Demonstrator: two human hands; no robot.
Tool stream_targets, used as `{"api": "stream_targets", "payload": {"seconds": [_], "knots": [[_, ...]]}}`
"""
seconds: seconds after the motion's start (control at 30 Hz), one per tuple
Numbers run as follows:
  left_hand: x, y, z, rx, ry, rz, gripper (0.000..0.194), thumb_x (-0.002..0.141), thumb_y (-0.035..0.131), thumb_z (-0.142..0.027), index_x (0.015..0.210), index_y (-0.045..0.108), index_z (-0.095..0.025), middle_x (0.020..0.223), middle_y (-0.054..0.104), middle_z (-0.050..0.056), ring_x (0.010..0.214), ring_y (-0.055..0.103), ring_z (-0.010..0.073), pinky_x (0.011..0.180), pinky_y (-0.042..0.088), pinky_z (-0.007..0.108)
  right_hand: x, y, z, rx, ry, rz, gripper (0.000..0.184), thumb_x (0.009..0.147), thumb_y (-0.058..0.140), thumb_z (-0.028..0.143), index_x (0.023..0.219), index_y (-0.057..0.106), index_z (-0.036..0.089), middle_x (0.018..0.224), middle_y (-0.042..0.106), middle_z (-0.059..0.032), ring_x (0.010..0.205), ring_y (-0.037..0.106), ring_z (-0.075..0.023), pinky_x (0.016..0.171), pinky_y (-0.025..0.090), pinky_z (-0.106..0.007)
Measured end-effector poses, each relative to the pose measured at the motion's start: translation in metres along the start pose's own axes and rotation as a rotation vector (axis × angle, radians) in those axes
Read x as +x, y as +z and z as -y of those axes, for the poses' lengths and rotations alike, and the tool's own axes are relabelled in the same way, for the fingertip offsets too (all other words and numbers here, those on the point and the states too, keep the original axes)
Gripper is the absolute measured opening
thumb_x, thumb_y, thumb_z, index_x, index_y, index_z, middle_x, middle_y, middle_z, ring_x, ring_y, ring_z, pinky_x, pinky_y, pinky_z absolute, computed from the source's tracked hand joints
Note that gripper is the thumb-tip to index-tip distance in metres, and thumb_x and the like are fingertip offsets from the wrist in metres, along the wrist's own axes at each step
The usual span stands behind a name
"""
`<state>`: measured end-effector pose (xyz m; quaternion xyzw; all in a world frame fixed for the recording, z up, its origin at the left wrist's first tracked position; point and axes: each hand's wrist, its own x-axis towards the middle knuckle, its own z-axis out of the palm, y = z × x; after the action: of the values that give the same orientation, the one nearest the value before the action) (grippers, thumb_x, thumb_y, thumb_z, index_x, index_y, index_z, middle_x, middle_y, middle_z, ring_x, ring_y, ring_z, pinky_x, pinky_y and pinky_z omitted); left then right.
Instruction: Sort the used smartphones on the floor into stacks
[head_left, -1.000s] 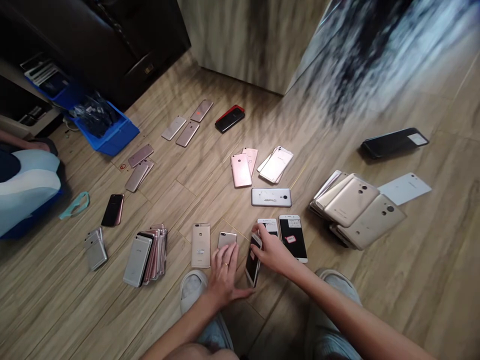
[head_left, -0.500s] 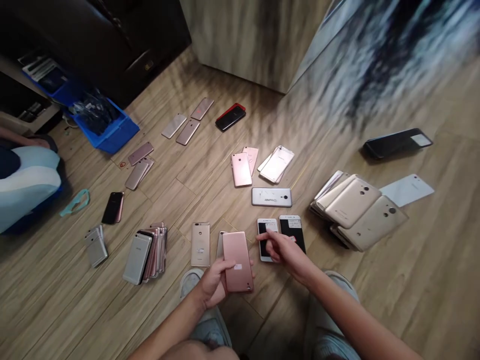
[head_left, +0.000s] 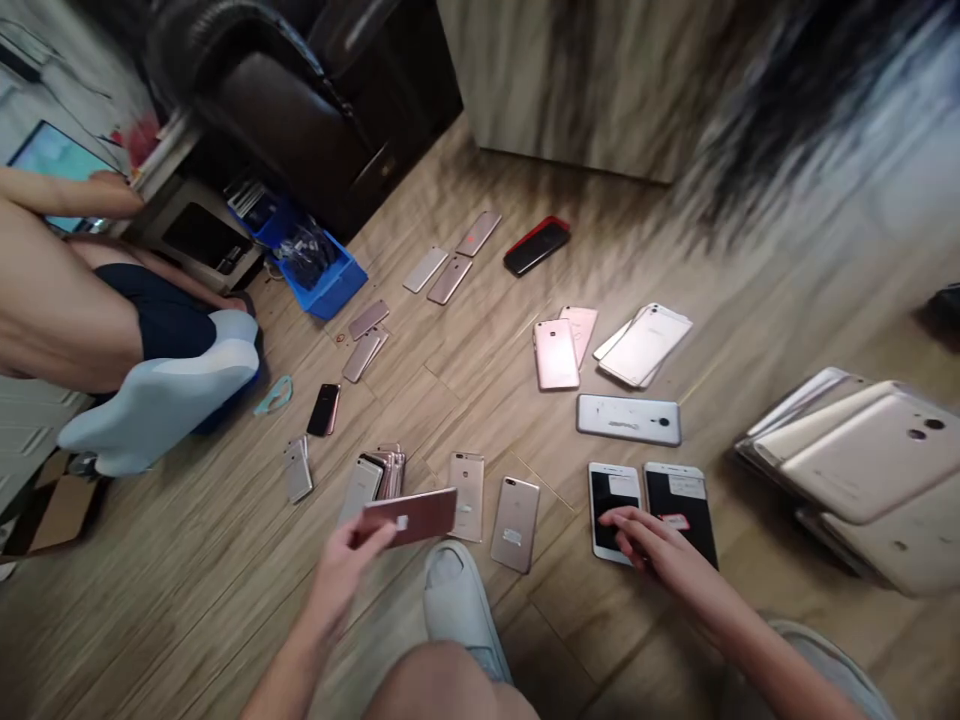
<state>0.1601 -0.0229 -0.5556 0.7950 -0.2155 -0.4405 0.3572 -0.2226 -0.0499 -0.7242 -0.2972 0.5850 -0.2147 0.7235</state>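
Note:
A rose-gold smartphone (head_left: pixel 420 518) is gripped in my left hand (head_left: pixel 341 565), thumb on its back beside a small white label. It is tilted over a stack of phones (head_left: pixel 358 490) and partly hides it. My right hand (head_left: pixel 656 545) hovers at a white-framed phone (head_left: pixel 606 490) with a dark screen, fingers loosely bent and nothing seen in them. Beside that lies a black-screened phone (head_left: pixel 701 525) with a paper label. Two gold phones, one (head_left: pixel 466 480) nearer the stack and one (head_left: pixel 516 515) with a label, lie back up between my hands.
A tall pile of gold phones (head_left: pixel 862 450) stands at the right. Beyond my hands lie a silver phone (head_left: pixel 626 418), pink phones (head_left: pixel 556 355) and white phones (head_left: pixel 645 345). A blue bin (head_left: pixel 337 285) is at the back left, near a person on a pale blue stool (head_left: pixel 165 400).
My left hand has carried the rose-gold phone leftward and tilted it, uncovering the labelled gold phone. My right hand's pointing finger has bent in. The view has swung left.

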Motion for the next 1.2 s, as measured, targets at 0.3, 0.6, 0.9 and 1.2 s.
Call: {"api": "stream_targets", "payload": {"seconds": [0.3, 0.6, 0.9, 1.2], "knots": [[0.027, 0.101, 0.054, -0.474, -0.214, 0.017, 0.043, 0.063, 0.090, -0.017, 0.100, 0.068, -0.019, 0.095, 0.077, 0.001, 0.081, 0.072, 0.0146, 0.073, 0.058, 0.022, -0.010, 0.015, 0.003, -0.193, -0.137, 0.103, 0.038, 0.088, 0.052, 0.057, 0.089, 0.063, 0.021, 0.071, 0.057, 0.0015, 0.067, 0.051, -0.0170, 0.063, 0.039, -0.029], [-0.005, 0.183, 0.067, -0.124, -0.298, 0.773, 0.064, 0.061, 0.097, -0.045, 0.109, 0.073, -0.012, 0.111, 0.077, 0.016, 0.100, 0.073, 0.0255, 0.083, 0.055, 0.029, -0.051, 0.001, -0.002, -0.501, -0.229, -0.050, 0.032, 0.095, 0.048, 0.048, 0.096, 0.064, 0.020, 0.082, 0.067, -0.0043, 0.075, 0.060, -0.0213, 0.067, 0.041, -0.032], [0.040, 0.144, 0.077, -0.240, -0.245, 0.352, 0.072, 0.052, 0.098, -0.043, 0.110, 0.068, -0.012, 0.096, 0.078, 0.011, 0.091, 0.075, 0.0258, 0.071, 0.058, 0.029, -0.023, -0.008, -0.032, -0.751, -0.259, -0.428, 0.032, 0.093, 0.050, 0.035, 0.116, 0.060, 0.015, 0.106, 0.069, -0.0147, 0.097, 0.066, -0.0297, 0.085, 0.052, -0.041], [0.029, 0.214, 0.081, -0.057, -0.149, 0.574, 0.064, 0.059, 0.090, -0.049, 0.108, 0.071, -0.013, 0.103, 0.078, 0.016, 0.098, 0.074, 0.0304, 0.080, 0.058, 0.035, -0.018, 0.043, -0.040, -1.273, -0.300, -0.591, 0.088, 0.087, 0.067, 0.045, 0.157, 0.033, 0.005, 0.148, 0.050, -0.0280, 0.126, 0.051, -0.0418, 0.097, 0.047, -0.052]]}}
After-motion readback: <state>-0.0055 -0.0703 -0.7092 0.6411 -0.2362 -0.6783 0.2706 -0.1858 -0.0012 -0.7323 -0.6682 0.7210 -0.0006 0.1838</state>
